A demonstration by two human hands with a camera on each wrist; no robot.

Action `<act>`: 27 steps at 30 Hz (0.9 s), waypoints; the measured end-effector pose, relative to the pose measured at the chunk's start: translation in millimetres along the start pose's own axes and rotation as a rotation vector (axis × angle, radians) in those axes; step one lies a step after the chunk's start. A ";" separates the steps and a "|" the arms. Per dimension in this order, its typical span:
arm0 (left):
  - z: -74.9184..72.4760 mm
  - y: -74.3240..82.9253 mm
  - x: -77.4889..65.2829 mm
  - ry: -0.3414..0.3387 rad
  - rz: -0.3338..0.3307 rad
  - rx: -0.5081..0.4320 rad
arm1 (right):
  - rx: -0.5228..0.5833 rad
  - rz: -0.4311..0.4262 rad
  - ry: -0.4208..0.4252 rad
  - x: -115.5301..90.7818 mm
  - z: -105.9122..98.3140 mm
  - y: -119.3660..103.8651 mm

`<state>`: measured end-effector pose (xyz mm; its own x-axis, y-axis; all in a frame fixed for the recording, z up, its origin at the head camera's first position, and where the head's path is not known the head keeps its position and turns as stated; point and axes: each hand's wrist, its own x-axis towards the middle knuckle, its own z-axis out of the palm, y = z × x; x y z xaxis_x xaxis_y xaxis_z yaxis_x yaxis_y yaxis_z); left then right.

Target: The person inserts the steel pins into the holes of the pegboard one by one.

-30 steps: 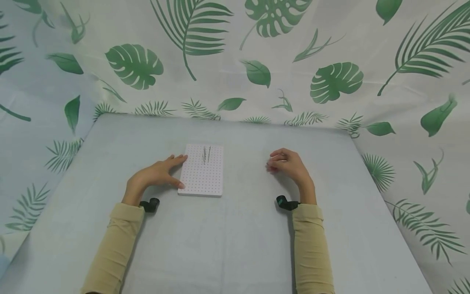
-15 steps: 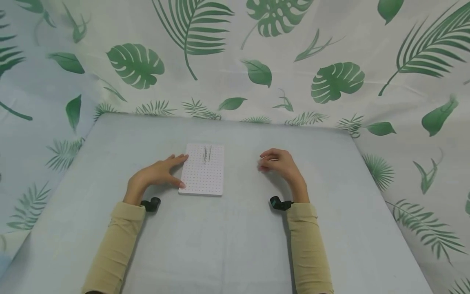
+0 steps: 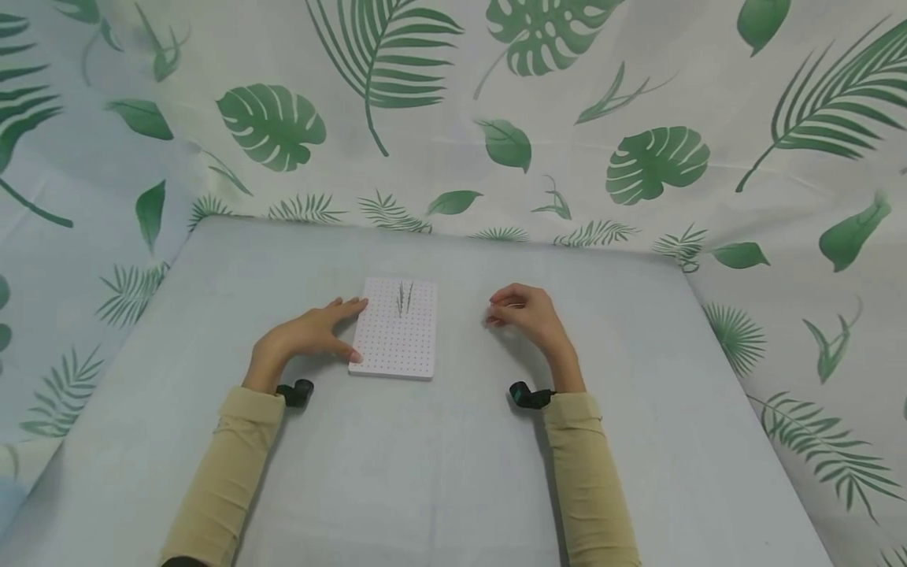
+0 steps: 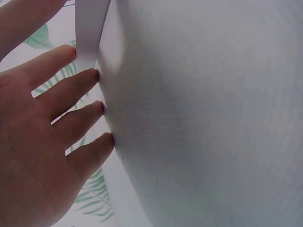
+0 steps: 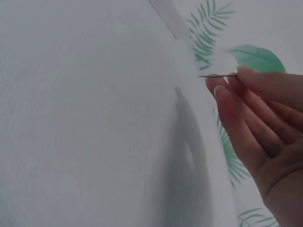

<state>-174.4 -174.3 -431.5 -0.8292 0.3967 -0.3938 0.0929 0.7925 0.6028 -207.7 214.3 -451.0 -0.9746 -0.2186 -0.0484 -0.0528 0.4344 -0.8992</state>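
Note:
A white board dotted with rows of small holes lies on the table; its side edge shows in the left wrist view. A few thin metal needles stand in its far part. My left hand rests against the board's left side, thumb near the front corner and fingers spread farther back. To the right of the board and apart from it, my right hand pinches a thin pointed needle between thumb and fingertips. The needle lies nearly level in the right wrist view, its point past the fingers.
A pale cloth covers the table. Behind and at both sides hangs a white curtain printed with green leaves. Each wrist wears a small black camera, one on the left and one on the right.
My right hand has moved left, closer to the board, still pinching the needle. The left hand and the board keep their places; the head view has shifted slightly.

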 end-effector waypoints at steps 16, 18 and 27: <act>-0.1 -1.3 0.7 -0.003 0.006 0.007 | 0.031 -0.055 0.016 13.5 32.0 -19.8; 0.0 -1.8 0.9 -0.004 0.006 0.005 | 0.027 -0.058 0.006 15.5 35.9 -21.5; 0.4 -1.2 1.1 -0.002 0.009 -0.011 | 0.037 -0.093 -0.016 22.7 50.8 -29.5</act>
<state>-175.3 -174.6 -432.9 -0.8271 0.4047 -0.3900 0.0944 0.7840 0.6135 -217.2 152.1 -447.6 -0.9622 -0.2706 0.0299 -0.1349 0.3787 -0.9156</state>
